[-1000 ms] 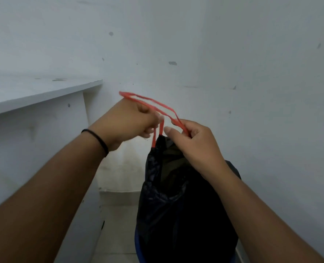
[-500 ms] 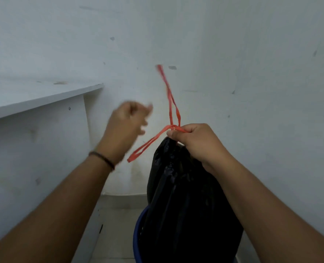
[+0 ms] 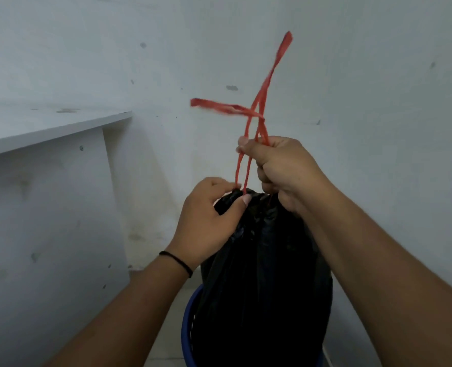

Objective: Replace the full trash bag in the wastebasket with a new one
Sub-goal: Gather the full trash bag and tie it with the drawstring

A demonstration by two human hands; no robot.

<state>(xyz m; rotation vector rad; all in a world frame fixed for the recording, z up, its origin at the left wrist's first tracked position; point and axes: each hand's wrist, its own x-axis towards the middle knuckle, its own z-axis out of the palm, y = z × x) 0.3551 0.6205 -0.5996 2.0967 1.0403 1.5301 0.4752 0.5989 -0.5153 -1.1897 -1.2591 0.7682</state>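
A full black trash bag [image 3: 267, 274] stands upright in a blue wastebasket [image 3: 189, 321] at the bottom middle, its mouth gathered shut. Red drawstrings [image 3: 256, 112] rise from the neck, and their loose loops flick up and to the left above the hands. My right hand [image 3: 280, 165] is fisted around the drawstrings just above the bag. My left hand [image 3: 209, 221] pinches the bunched neck of the bag from the left, where the strings come out. Most of the wastebasket is hidden behind the bag and my arms.
A white shelf or desk [image 3: 55, 128] with a side panel stands close on the left. White walls [image 3: 365, 102] meet in a corner right behind the bag. A strip of pale floor [image 3: 166, 340] shows between desk and basket.
My left hand let go of the strings, swung down and took the bag's neck. My right hand rose with the drawstrings, whose loose ends flipped upward. The bag's mouth has drawn tighter.
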